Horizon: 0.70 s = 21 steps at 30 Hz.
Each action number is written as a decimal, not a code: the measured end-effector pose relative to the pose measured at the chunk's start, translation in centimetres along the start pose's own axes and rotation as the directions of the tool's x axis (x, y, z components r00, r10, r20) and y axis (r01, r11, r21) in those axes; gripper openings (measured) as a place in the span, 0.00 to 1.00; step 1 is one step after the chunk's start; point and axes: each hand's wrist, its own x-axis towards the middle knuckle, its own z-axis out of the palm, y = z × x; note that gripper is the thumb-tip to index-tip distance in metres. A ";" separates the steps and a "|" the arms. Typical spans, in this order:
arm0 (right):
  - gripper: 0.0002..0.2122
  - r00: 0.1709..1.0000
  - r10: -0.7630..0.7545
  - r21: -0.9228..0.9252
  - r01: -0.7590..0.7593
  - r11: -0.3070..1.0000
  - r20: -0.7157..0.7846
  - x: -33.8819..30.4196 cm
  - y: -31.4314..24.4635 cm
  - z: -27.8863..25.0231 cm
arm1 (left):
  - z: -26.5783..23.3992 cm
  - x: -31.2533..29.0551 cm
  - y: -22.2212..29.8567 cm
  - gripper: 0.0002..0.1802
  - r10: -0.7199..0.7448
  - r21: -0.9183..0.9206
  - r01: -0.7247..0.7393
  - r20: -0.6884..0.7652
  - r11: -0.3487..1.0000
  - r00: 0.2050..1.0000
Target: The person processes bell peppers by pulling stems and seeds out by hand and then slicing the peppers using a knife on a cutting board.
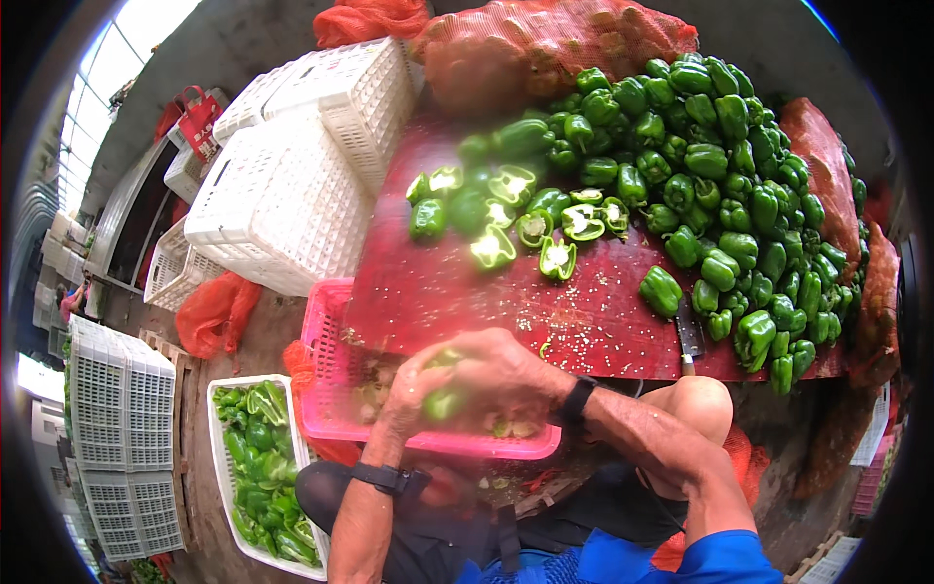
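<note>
Over the pink basket (321, 336), my left hand (409, 387) and my right hand (506, 375) come together, fingers curled around a green bell pepper (444, 401). Motion smears the fingertips and the pepper, so its cut side is hard to make out. Pale core scraps (516, 426) lie in the basket below. On the red tabletop (438, 302) beyond my hands are several halved peppers (493, 248), pale insides showing, among scattered seeds. A knife (690, 336) lies at the table's near edge, right of my right hand, beside a whole pepper (662, 292).
A large heap of whole green peppers (705, 161) covers the table's right side. Red mesh sacks (564, 44) lie behind it. Stacked white crates (282, 204) stand at the left. By my left knee, a white crate (216, 438) holds cut peppers.
</note>
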 end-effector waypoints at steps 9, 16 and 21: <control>0.09 0.993 0.119 0.229 -0.117 0.966 0.005 0.9 -4.2 -2.8 | -1.0 -1.4 0.8 0.37 0.173 -0.402 -0.137 0.053 0.905 0.984; 0.13 0.985 -0.173 -0.621 0.137 0.772 0.002 0.3 -2.1 -2.5 | -1.2 -1.3 0.6 0.38 0.263 -0.269 -0.261 -0.027 0.927 0.964; 0.12 0.929 0.368 -0.295 -0.363 0.884 -0.039 0.3 -3.8 0.5 | -1.0 -1.5 0.2 0.38 0.282 -0.070 -0.287 -0.079 0.955 0.956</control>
